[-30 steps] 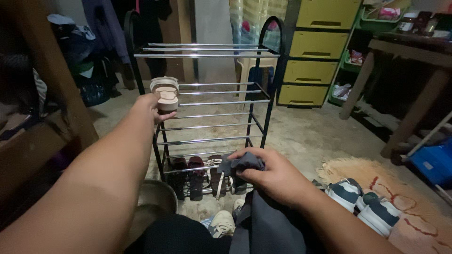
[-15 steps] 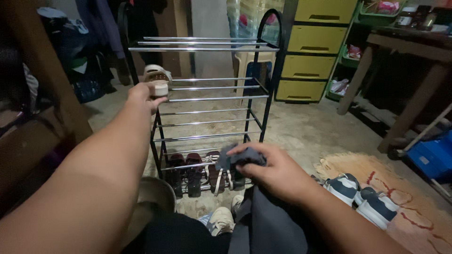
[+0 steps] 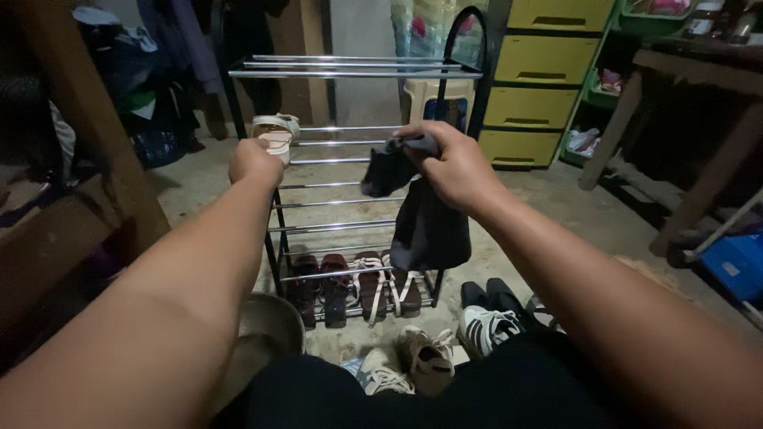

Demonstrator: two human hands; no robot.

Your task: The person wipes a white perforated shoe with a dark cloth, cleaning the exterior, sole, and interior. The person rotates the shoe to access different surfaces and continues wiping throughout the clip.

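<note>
My left hand (image 3: 254,161) grips a beige sandal (image 3: 276,133) at the left end of an upper shelf of a metal shoe rack (image 3: 359,67). My right hand (image 3: 449,163) is raised in front of the rack's middle and holds a dark cloth (image 3: 421,218) that hangs down from my fist. On the rack's bottom shelf stand brown shoes (image 3: 321,282) and strappy sandals (image 3: 381,282).
Sneakers (image 3: 425,357) and a striped black shoe (image 3: 485,326) lie on the floor by my knees. A metal basin (image 3: 266,326) sits at lower left. Yellow drawers (image 3: 536,79) stand behind the rack, a wooden table (image 3: 699,71) at right, wooden furniture (image 3: 71,199) at left.
My right hand has lifted the dark cloth from near the bottom shelf up to the upper shelves. My left hand stays on the sandal at the rack's left end.
</note>
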